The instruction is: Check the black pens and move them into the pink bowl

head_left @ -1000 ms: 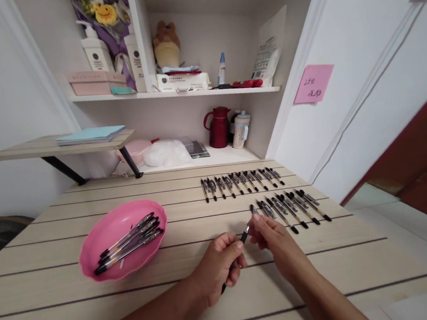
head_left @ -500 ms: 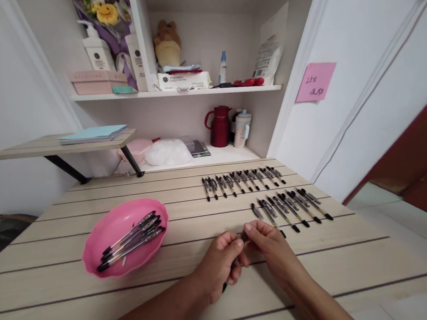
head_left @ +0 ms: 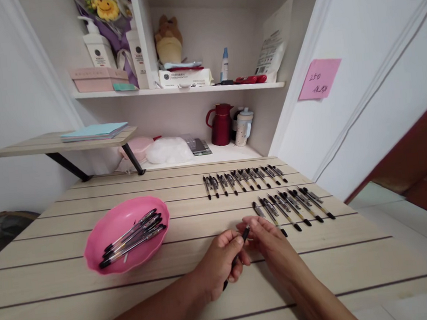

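My left hand (head_left: 223, 262) is closed around a dark pen (head_left: 245, 234), which slants up and to the right out of the fist. At its upper end, the fingertips of my right hand (head_left: 268, 240) are bent against the pen tip. Part of the barrel is hidden by the left fingers. Left of the hands, a pink bowl (head_left: 96, 241) with a wavy rim holds several clear-barrelled pens (head_left: 134, 238) with black ends. Beyond the right hand lies a front row of pens and separate caps (head_left: 293, 207), with a second row (head_left: 243, 179) farther back.
The slatted wooden table (head_left: 144, 307) reaches back to a white shelf unit (head_left: 191, 89). A small raised stand (head_left: 26, 144) bears blue paper (head_left: 95, 131) at the back left. A red jug (head_left: 220, 125) and a pale cup (head_left: 243, 128) stand at the back.
My right fingers have shifted slightly up and away, so more of the pen's upper end shows. The left hand keeps its hold. The camera view has moved a little.
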The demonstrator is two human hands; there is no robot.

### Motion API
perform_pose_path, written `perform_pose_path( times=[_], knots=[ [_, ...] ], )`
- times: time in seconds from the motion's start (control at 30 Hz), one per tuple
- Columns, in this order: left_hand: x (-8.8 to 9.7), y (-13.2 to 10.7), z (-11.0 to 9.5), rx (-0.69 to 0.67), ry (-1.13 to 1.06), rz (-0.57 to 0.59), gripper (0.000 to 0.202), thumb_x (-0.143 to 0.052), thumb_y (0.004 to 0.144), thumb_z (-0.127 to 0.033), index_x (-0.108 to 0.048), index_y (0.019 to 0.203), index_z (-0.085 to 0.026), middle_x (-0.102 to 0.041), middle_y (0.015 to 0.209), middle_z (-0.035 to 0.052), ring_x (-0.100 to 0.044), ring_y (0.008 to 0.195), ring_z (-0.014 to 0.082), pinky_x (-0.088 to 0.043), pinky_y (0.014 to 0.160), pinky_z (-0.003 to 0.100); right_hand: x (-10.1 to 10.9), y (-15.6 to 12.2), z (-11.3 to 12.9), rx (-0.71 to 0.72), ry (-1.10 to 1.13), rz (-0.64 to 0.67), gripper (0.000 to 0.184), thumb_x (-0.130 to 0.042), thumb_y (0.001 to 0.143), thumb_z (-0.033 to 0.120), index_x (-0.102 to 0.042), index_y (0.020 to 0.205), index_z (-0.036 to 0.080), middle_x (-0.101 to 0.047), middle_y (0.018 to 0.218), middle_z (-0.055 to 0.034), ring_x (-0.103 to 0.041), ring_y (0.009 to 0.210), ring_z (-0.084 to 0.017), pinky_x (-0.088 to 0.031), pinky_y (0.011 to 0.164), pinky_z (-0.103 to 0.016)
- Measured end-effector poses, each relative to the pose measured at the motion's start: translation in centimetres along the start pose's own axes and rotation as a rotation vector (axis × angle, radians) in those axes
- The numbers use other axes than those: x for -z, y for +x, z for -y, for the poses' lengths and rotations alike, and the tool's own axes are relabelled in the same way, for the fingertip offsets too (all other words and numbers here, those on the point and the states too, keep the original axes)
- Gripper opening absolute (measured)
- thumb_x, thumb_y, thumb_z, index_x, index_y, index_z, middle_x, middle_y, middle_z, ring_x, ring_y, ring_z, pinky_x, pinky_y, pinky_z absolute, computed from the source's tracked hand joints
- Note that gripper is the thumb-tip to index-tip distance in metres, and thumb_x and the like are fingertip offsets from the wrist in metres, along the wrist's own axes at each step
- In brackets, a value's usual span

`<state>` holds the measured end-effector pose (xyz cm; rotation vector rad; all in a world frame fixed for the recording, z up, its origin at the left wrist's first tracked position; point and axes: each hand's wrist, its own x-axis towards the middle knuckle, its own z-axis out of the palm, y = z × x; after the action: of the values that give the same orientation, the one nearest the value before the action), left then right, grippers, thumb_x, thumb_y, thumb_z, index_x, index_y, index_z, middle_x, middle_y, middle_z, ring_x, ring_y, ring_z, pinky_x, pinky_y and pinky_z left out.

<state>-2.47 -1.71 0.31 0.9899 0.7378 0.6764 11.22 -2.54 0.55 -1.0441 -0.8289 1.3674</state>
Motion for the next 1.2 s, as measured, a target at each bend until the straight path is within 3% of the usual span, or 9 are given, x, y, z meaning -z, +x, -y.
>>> perform_pose_path(
  times=[0.1, 0.27, 0.4, 0.57, 0.7, 0.8, 0.9, 1.03, 1.2],
  knots=[
    [0.0, 0.0, 0.0, 0.000, -0.006, 0.000, 0.030, -0.049, 0.078, -0.046, -0.042, 0.081, -0.018, -0.053, 0.057, -0.0053, -0.033, 0.028, 0.0007, -0.014, 0.030, 0.017, 0.0, 0.0, -0.1, 0.015, -0.047, 0.013, 0.029, -0.068, 0.065, 0.043, -0.061, 0.067, 0.015, -0.061, 0.065, -0.0011, -0.053, 0.056, -0.012, -0.041, 0.058, -0.026],
    [-0.1, -0.1, -0.1, -0.010, -0.001, 0.002, 0.029, -0.048, 0.080, -0.046, -0.043, 0.082, -0.017, -0.053, 0.057, -0.0053, -0.032, 0.028, 0.0006, -0.014, 0.030, 0.017, -0.2, -0.1, 0.0, -0.008, 0.084, 0.006, 0.030, -0.068, 0.066, 0.042, -0.064, 0.082, 0.017, -0.065, 0.079, -0.0043, -0.057, 0.068, -0.015, -0.043, 0.064, -0.027],
    [-0.1, -0.1, -0.1, -0.002, 0.000, -0.003, 0.029, -0.049, 0.079, -0.046, -0.042, 0.081, -0.018, -0.053, 0.057, -0.0051, -0.033, 0.028, 0.0007, -0.014, 0.030, 0.016, -0.1, -0.2, -0.1, -0.002, 0.041, 0.006, 0.025, -0.069, 0.066, 0.039, -0.063, 0.069, 0.015, -0.063, 0.068, -0.0020, -0.054, 0.057, -0.012, -0.042, 0.058, -0.026],
    [-0.1, 0.0, 0.0, 0.001, 0.011, 0.008, 0.030, -0.049, 0.078, -0.047, -0.043, 0.083, -0.018, -0.053, 0.057, -0.0053, -0.032, 0.027, 0.0004, -0.014, 0.029, 0.016, -0.3, -0.1, 0.1, 0.009, 0.181, 0.040, 0.021, -0.070, 0.067, 0.033, -0.065, 0.078, 0.015, -0.066, 0.079, -0.0045, -0.057, 0.067, -0.012, -0.044, 0.062, -0.024],
    [-0.1, -0.1, 0.0, 0.002, 0.022, 0.016, 0.028, -0.048, 0.079, -0.045, -0.044, 0.082, -0.017, -0.053, 0.057, -0.0052, -0.032, 0.027, 0.0008, -0.014, 0.029, 0.017, -0.3, 0.3, 0.3, 0.035, 0.296, -0.034, 0.024, -0.071, 0.065, 0.034, -0.065, 0.081, 0.017, -0.066, 0.080, -0.0041, -0.060, 0.075, -0.014, -0.046, 0.062, -0.023],
    [-0.1, -0.2, -0.2, 0.003, 0.021, 0.012, 0.028, -0.048, 0.079, -0.044, -0.045, 0.084, -0.016, -0.053, 0.057, -0.0048, -0.031, 0.028, 0.0008, -0.014, 0.030, 0.017, 0.6, 0.9, 0.9, 0.107, 0.255, -0.153, 0.026, -0.073, 0.062, 0.033, -0.065, 0.083, 0.019, -0.066, 0.078, -0.0018, -0.060, 0.075, -0.013, -0.048, 0.064, -0.023],
    [-0.1, -0.2, -0.3, 0.000, 0.020, 0.017, 0.028, -0.047, 0.080, -0.043, -0.047, 0.085, -0.016, -0.052, 0.058, -0.0043, -0.031, 0.028, 0.0007, -0.014, 0.030, 0.017, 2.7, 1.4, 1.7, 0.177, 0.012, -0.306, 0.029, -0.073, 0.061, 0.034, -0.064, 0.083, 0.018, -0.065, 0.071, -0.0014, -0.060, 0.068, -0.014, -0.048, 0.060, -0.025],
    [0.0, -0.2, -0.3, 0.011, 0.017, 0.017, 0.027, -0.048, 0.079, -0.043, -0.047, 0.085, -0.016, -0.052, 0.058, -0.0044, -0.031, 0.029, 0.0005, -0.013, 0.031, 0.017, 6.2, 1.8, 2.6, 0.243, -0.580, -0.438, 0.029, -0.066, 0.065, 0.035, -0.065, 0.086, 0.015, -0.064, 0.066, -0.0029, -0.058, 0.061, -0.017, -0.046, 0.059, -0.029],
    [0.0, -0.2, -0.2, 0.018, 0.011, 0.017, 0.027, -0.048, 0.079, -0.042, -0.047, 0.085, -0.016, -0.052, 0.058, -0.0046, -0.031, 0.029, 0.0005, -0.014, 0.031, 0.017, 7.8, 1.5, 2.9, 0.372, -1.360, -0.356, 0.023, -0.049, 0.077, 0.029, -0.067, 0.086, 0.019, -0.068, 0.089, -0.0071, -0.061, 0.079, -0.021, -0.043, 0.069, -0.031]
  ],
)
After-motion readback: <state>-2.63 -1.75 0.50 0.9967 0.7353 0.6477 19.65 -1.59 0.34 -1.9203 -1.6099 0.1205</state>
